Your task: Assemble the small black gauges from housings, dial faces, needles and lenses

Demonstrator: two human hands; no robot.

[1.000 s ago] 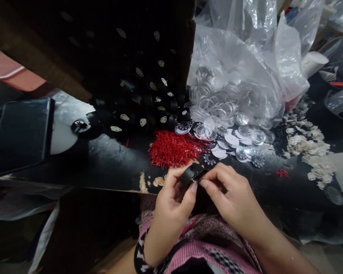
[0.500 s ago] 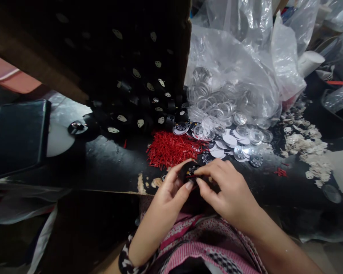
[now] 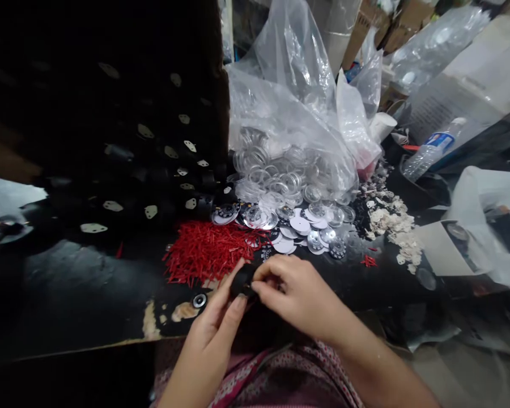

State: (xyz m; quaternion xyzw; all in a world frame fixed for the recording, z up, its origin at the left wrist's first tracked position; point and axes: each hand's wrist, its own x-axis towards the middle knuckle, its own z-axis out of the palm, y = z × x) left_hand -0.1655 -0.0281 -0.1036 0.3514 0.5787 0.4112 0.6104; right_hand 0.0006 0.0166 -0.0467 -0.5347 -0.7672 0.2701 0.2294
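At the bench's front edge my left hand [image 3: 215, 328] is closed round a black round dial case [image 3: 239, 280], thumb near, fingers behind. The case is tilted, and its dial face is hidden. My right hand [image 3: 301, 292] is closed, with thumb and forefinger pinched at the case's right side. What lies between those fingertips is too small and dark to make out. Just beyond the hands lies a heap of thin red pointers [image 3: 212, 249]. Printed dial discs and white discs [image 3: 300, 224] are scattered to its right.
Clear plastic rings and covers [image 3: 280, 175] spill from a plastic bag [image 3: 289, 107]. A large box of black cases [image 3: 131, 141] stands back left. Off-white small parts [image 3: 393, 224] and a white box [image 3: 446, 246] lie right. A small round part [image 3: 199, 300] sits by the bench edge [image 3: 89, 344].
The view has swung right, so the bench things appear further left. The black case has turned; its dial face and a red pointer showed earlier. My right fingers have moved to its side.
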